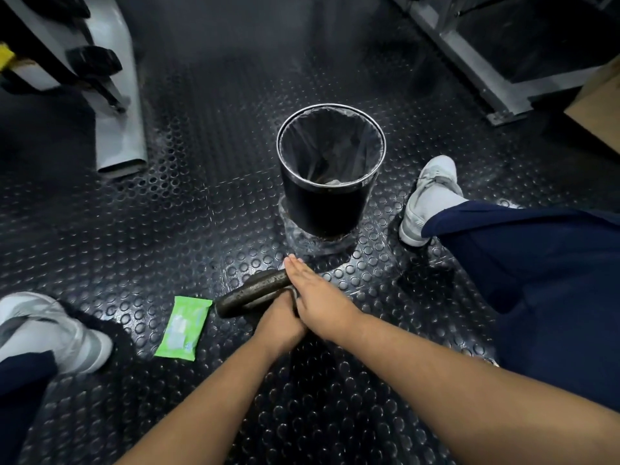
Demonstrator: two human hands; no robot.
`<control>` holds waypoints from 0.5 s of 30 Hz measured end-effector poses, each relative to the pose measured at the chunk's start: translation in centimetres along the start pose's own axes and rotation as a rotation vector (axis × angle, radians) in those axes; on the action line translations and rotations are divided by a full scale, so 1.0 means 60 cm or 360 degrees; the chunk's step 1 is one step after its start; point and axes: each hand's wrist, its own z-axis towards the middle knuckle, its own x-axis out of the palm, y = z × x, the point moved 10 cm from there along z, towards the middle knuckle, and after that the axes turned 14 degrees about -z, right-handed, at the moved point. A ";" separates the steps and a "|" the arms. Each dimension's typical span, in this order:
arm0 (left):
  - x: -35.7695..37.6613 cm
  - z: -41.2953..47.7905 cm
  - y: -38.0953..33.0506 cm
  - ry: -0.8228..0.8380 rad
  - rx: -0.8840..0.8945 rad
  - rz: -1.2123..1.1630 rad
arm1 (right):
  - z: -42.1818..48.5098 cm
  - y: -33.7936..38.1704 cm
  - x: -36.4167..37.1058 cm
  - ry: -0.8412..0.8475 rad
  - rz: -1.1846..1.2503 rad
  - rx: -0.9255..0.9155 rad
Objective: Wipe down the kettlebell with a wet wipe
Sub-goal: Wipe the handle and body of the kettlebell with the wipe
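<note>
The kettlebell's dark, worn metal handle [255, 292] shows on the studded floor in front of me; its body is hidden under my hands. My left hand [280, 322] curls in below the handle, its fingers closed around a small grey bit of wet wipe [292, 291] against the kettlebell. Most of the wipe is covered. My right hand [317, 292] lies flat across the handle's right end and over my left fingers, with its own fingers straight and together. A green wet wipe pack [183, 327] lies on the floor just left of the handle.
A black round bin with a clear liner [330, 169] stands just beyond the kettlebell. My white shoes rest at the left [50, 333] and right [429, 199]. A grey rack leg [117, 105] is at far left, a grey machine frame [476, 65] and a cardboard box [600, 105] at far right.
</note>
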 end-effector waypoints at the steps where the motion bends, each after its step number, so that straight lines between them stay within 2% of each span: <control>1: 0.000 -0.011 0.007 -0.0019 0.0053 -0.0072 | -0.001 -0.001 0.000 0.0001 -0.0003 0.0006; 5: 0.005 -0.046 0.033 -0.0139 0.0100 -0.0081 | 0.000 0.001 -0.003 0.0002 -0.0010 -0.0001; 8: 0.012 -0.030 0.034 -0.0095 0.0027 -0.0119 | 0.000 0.002 -0.002 0.0014 -0.0011 -0.0015; 12: 0.000 0.004 0.027 0.0053 -0.0124 0.0527 | -0.006 0.005 -0.008 0.0033 0.0000 -0.0023; 13: -0.002 0.008 0.019 0.0076 -0.0118 0.0566 | -0.007 0.007 -0.010 0.0031 -0.0002 -0.0018; 15: -0.004 0.007 -0.004 0.0087 -0.0027 0.0402 | -0.008 0.009 -0.014 0.0015 -0.0007 -0.0009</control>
